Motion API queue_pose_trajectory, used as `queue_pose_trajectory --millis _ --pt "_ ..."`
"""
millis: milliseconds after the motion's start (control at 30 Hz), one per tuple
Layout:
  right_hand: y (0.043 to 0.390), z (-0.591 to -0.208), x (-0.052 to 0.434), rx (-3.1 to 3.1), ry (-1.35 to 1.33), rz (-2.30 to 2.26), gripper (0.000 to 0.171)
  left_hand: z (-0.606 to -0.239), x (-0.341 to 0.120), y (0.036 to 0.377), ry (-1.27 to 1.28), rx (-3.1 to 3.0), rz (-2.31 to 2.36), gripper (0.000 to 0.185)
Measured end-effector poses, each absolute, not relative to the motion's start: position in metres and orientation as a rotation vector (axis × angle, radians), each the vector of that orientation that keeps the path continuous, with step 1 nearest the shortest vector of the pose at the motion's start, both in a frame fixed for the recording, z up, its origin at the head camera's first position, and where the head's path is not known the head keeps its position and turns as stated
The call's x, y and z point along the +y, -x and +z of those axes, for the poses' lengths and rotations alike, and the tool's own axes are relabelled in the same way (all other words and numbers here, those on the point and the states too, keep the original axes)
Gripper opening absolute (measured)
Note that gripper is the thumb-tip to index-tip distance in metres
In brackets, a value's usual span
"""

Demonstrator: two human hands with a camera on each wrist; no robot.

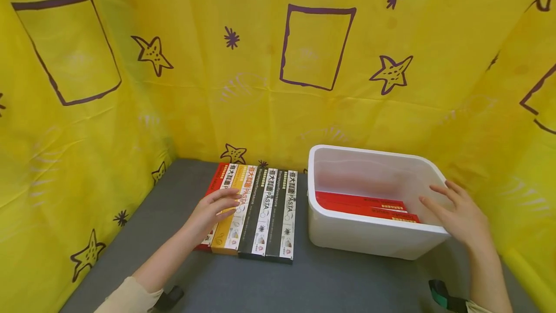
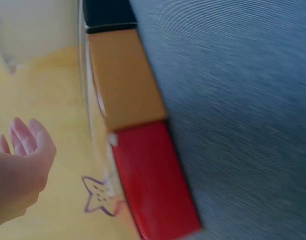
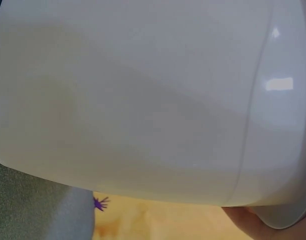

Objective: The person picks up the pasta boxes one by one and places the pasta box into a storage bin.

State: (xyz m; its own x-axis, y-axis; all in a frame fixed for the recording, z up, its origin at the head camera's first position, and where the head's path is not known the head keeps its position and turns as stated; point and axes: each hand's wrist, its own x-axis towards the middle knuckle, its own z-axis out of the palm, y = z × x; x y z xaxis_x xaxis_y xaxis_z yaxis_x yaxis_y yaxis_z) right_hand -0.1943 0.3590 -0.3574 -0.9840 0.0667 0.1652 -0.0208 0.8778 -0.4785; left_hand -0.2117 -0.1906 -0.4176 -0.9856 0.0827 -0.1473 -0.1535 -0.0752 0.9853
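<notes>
The row of long, flat cardboard pasta boxes [image 1: 254, 211] lies side by side at the lower centre of the head view on the grey worktop [image 1: 304, 284]: a red box [image 1: 215, 182] at the left end, an orange one [image 1: 230, 228] next to it, then black and white ones. Your left hand [image 1: 213, 211] rests over the left end of that row with its fingers stretched out and loosely spread, closed on nothing. In the left wrist view that hand [image 2: 20, 165] looks open and apart from the box ends, so take it as hovering or barely touching.

To lift one box cleanly, I would pick the red end box, since its outer long edge is free. Get your fingertips under that edge and your thumb on top. The boxes lie tight against each other, so a grab from above risks dragging the orange neighbour along.

Just right of the row stands the white rectangular plastic bin [image 1: 330, 231], with red boxes [image 1: 365, 205] already lying flat on its floor. Your right hand [image 1: 460, 216] rests open at its right rim. Press there to steady the bin, and lay any box parallel to those inside.
</notes>
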Motion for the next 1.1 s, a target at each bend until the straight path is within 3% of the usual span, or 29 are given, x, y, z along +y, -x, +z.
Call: queue_pose_trajectory --millis 233,767,1100 --pt "0.196 -0.359 0.360 -2.862 0.030 0.744 0.068 -0.428 -0.219 0.198 0.219 2.093 2.121 0.054" --pt "0.195 -0.358 0.359 -2.860 0.039 0.770 0.067 -0.441 -0.258 0.177 0.294 2.437 1.874 0.050" --pt "0.194 -0.357 0.359 -2.872 0.044 0.760 0.068 -0.448 -0.258 0.178 0.290 2.401 1.659 0.076"
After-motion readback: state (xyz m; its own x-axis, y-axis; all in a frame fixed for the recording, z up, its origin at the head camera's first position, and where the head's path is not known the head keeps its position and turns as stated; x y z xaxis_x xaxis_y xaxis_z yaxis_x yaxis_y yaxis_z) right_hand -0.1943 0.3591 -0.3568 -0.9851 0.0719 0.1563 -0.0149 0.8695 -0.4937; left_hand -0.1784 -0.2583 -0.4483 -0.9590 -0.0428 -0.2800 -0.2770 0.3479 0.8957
